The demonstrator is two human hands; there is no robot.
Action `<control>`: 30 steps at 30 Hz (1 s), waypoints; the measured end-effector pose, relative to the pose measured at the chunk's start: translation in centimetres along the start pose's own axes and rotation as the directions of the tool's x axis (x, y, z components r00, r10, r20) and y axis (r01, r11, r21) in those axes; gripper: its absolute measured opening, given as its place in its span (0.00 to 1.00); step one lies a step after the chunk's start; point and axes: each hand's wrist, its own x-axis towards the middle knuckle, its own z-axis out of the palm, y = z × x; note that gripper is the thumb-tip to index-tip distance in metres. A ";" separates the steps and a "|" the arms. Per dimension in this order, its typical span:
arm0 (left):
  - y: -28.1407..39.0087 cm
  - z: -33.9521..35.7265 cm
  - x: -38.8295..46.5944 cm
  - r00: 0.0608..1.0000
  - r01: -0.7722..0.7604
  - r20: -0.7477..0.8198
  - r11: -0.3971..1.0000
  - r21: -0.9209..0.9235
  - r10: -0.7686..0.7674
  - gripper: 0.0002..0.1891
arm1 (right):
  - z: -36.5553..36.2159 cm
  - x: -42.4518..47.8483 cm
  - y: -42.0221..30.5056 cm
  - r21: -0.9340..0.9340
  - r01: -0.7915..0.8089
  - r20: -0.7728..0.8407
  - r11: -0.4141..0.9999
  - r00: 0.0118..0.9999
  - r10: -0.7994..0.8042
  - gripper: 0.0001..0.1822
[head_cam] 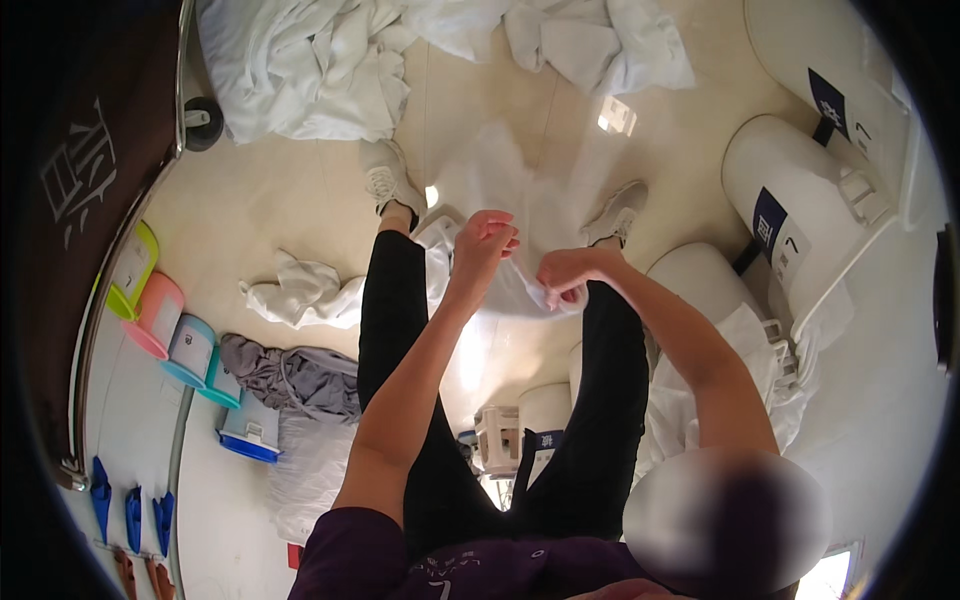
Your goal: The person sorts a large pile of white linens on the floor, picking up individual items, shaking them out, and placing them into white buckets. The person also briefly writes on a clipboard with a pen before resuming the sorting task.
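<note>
A thin white cloth [495,176], blurred and partly see-through, hangs between my lower legs. My right hand [561,276] is closed on a bunched part of it, near the inside of my knee. My left hand [486,244] is raised just to the left with curled fingers. A narrow strip of the cloth runs from below those fingers towards my right hand; whether the left fingers pinch it is hidden. Under and behind the left forearm lies another crumpled white cloth [300,289] on the floor.
Heaps of white linen [315,67] and more white fabric [592,45] lie ahead on the tiled floor [487,90]. Lidded white bins [795,180] line the right. Along the left are a dark panel on a caster [204,124], coloured bins [154,315] and grey fabric [315,379].
</note>
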 end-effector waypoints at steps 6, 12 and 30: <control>0.3 1.3 0.3 0.998 0.028 0.061 0.999 0.028 -0.029 0.14 | -18.9 -4.4 6.7 0.069 -0.293 -0.990 0.953 -0.140 0.029 0.35; 0.8 -0.5 0.5 0.996 0.056 0.069 0.998 0.013 -0.057 0.11 | -29.7 -7.8 8.0 0.367 -0.351 -0.929 0.861 -0.182 0.321 0.28; -0.2 -2.3 -0.1 0.979 -0.052 0.205 0.985 0.165 0.017 0.21 | -24.5 -2.2 -13.8 -0.579 -0.359 -0.811 0.732 0.166 -0.561 0.23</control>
